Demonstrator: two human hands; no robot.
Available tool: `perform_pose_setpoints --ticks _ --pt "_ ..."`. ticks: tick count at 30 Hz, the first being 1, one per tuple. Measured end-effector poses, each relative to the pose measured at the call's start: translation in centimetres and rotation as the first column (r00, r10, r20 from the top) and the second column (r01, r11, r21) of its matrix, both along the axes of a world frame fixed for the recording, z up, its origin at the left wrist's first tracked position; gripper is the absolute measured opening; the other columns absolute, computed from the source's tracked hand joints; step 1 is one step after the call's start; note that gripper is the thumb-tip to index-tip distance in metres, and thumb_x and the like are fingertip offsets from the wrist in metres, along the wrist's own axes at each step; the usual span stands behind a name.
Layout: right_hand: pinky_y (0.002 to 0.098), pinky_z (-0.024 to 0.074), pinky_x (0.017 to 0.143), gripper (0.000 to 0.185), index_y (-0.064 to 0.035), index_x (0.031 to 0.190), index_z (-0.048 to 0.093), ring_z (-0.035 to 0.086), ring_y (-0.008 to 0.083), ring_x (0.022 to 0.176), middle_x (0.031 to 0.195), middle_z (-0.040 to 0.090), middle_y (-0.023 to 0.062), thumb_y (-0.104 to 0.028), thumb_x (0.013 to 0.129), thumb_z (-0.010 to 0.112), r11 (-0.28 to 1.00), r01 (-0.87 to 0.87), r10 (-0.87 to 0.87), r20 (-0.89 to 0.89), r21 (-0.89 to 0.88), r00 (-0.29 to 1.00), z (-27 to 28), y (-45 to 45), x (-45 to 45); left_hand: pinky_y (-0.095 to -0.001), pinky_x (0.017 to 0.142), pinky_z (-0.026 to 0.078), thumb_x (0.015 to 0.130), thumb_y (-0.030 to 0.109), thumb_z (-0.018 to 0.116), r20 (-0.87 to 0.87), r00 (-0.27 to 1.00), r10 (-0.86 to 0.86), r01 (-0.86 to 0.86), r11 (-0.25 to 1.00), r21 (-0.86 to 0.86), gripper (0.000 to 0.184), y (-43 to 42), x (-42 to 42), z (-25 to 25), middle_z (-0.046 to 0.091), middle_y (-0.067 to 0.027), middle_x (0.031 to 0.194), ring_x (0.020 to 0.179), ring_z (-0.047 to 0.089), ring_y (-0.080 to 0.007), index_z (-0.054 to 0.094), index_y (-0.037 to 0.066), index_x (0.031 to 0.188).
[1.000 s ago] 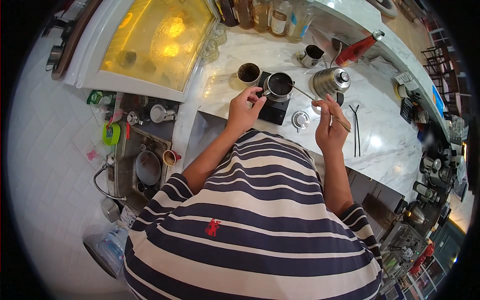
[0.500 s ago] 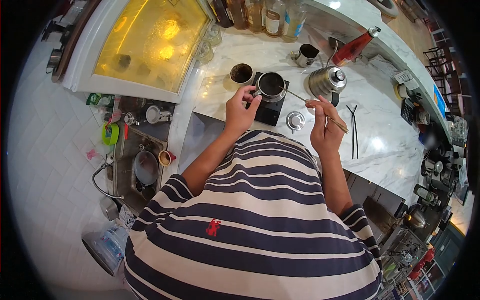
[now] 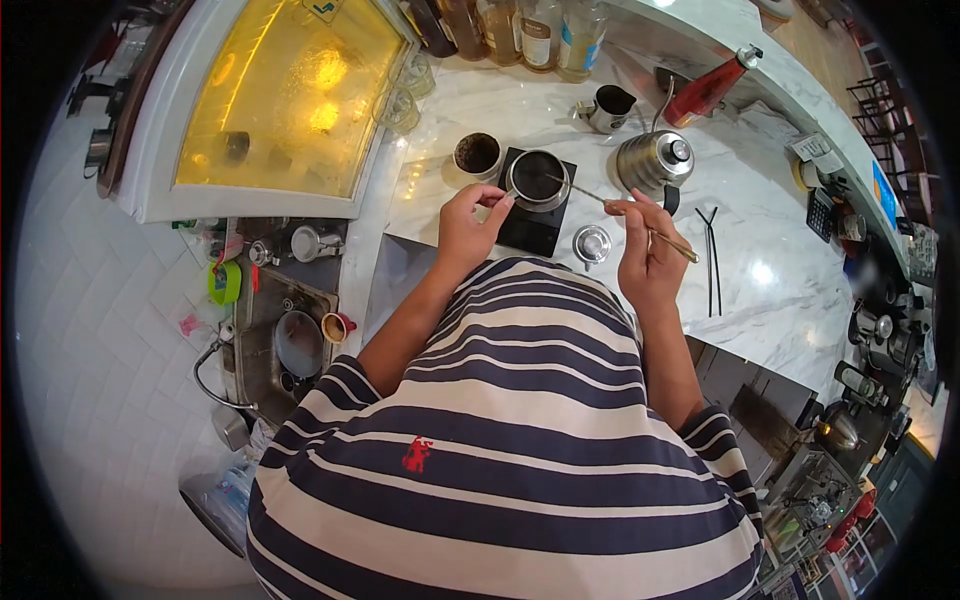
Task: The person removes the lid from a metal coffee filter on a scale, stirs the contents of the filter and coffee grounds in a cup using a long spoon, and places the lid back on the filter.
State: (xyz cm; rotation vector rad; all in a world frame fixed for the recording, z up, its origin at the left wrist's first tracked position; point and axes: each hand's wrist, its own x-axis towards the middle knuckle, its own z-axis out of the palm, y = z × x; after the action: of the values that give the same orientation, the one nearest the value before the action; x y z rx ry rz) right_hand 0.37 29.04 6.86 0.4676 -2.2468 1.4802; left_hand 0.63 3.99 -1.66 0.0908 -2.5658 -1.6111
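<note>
A metal-rimmed pot with dark contents stands on a flat black scale at the counter's near side. My left hand pinches the pot's small handle at its left. My right hand grips a long, thin spoon by its gold-coloured handle. The spoon slants down to the left and its tip is inside the pot, hidden in the dark contents. A round metal lid lies on the counter between my hands. Left of the pot stands a cup with dark brown residue inside.
A gooseneck kettle and a metal pitcher stand behind my right hand. A forked black stick lies to the right. Several bottles line the back, near a red bottle. The sink is at left.
The view has shifted slightly. My left hand stays at the pot's handle, a little lower on it. The spoon remains in the pot, its shaft barely moved.
</note>
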Motion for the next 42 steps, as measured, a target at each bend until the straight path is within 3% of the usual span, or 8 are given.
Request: perform_pose_setpoints --ticks 4,10,13,22,26,33,38,42 --pt "0.0476 0.0525 0.103 0.011 0.0009 0.1 0.066 0.074 0.024 0.08 0.09 0.076 0.0116 -0.002 0.102 0.056 0.996 0.071 -0.072 0.003 0.052 0.997 0.4 0.6 -0.1 -0.0356 0.081 0.049 0.093 0.022 0.076 -0.005 1.0 -0.019 0.019 1.0 -0.008 0.02 -0.3 0.0 0.1 0.074 -0.0047 0.091 0.086 0.068 -0.0153 0.073 0.005 0.102" --pt "0.0476 0.0524 0.104 0.011 0.001 0.099 0.066 0.074 0.0229 0.078 0.089 0.076 0.0119 -0.002 0.103 0.055 0.999 0.036 -0.036 0.007 0.038 0.999 0.2 0.3 0.3 -0.0359 0.082 0.049 0.092 0.022 0.076 0.019 0.999 -0.03 0.03 0.999 0.013 0.021 -0.4 -0.1 0.2 0.074 -0.0054 0.093 0.086 0.068 -0.0161 0.073 0.004 0.101" --pt "0.0476 0.0531 0.103 0.013 0.0013 0.098 0.066 0.072 0.0211 0.074 0.086 0.075 0.0118 -0.002 0.103 0.055 0.997 0.075 -0.075 -0.001 0.017 0.997 0.0 -0.3 0.0 -0.0324 0.073 0.053 0.09 0.013 0.077 -0.09 0.995 -0.04 0.041 0.999 0.002 0.016 -0.1 -0.3 0.3 0.071 -0.0112 0.085 0.078 0.068 -0.0204 0.07 -0.001 0.093" --pt "0.0452 0.0535 0.102 0.014 0.0018 0.096 0.068 0.072 0.0221 0.073 0.086 0.075 0.0126 -0.002 0.102 0.055 0.996 0.088 -0.087 0.012 -0.004 0.996 -0.3 -1.1 0.7 -0.0325 0.073 0.052 0.089 0.014 0.077 -0.089 0.994 -0.061 0.062 0.998 0.005 0.017 -0.1 -0.5 -0.3 0.069 -0.0112 0.083 0.077 0.067 -0.0211 0.069 -0.001 0.092" --pt "0.0458 0.053 0.103 0.018 0.0025 0.095 0.068 0.072 0.0198 0.073 0.087 0.076 0.0118 -0.005 0.104 0.054 0.986 0.169 -0.169 0.011 -0.003 0.986 0.1 -1.0 0.4 -0.0329 0.08 0.051 0.092 0.018 0.076 -0.031 0.995 -0.091 0.092 0.996 0.017 0.02 -0.7 -0.4 -0.7 0.073 -0.0095 0.093 0.085 0.067 -0.018 0.072 0.001 0.101" --pt "0.0469 0.0533 0.103 0.017 0.002 0.096 0.067 0.071 0.0205 0.071 0.085 0.075 0.0112 -0.004 0.104 0.054 0.997 0.083 -0.083 -0.016 -0.011 0.996 0.0 -0.8 0.6 -0.032 0.079 0.052 0.092 0.016 0.076 -0.053 0.993 -0.104 0.105 0.994 0.024 0.019 -0.9 -0.4 -1.0 0.073 -0.01 0.093 0.084 0.066 -0.0181 0.072 0.0 0.102" --pt "0.0478 0.0537 0.102 0.016 0.0027 0.096 0.067 0.072 0.0223 0.073 0.085 0.075 0.0121 -0.004 0.104 0.054 0.988 0.152 -0.152 -0.013 0.003 0.988 0.1 -0.6 -0.1 -0.0318 0.079 0.052 0.091 0.014 0.076 -0.065 0.992 -0.107 0.108 0.994 0.009 0.02 -0.9 -0.4 -0.6 0.072 -0.0107 0.093 0.084 0.066 -0.0184 0.072 -0.001 0.102" --pt "0.0467 0.054 0.102 0.015 0.0019 0.097 0.067 0.071 0.021 0.072 0.086 0.075 0.0112 -0.004 0.104 0.055 0.994 0.104 -0.102 -0.041 0.045 0.994 0.6 0.3 0.2 -0.0319 0.078 0.052 0.091 0.014 0.076 -0.062 0.993 -0.105 0.107 0.994 0.026 0.019 -0.9 -0.4 -0.7 0.072 -0.0107 0.092 0.083 0.066 -0.0182 0.072 -0.001 0.101"
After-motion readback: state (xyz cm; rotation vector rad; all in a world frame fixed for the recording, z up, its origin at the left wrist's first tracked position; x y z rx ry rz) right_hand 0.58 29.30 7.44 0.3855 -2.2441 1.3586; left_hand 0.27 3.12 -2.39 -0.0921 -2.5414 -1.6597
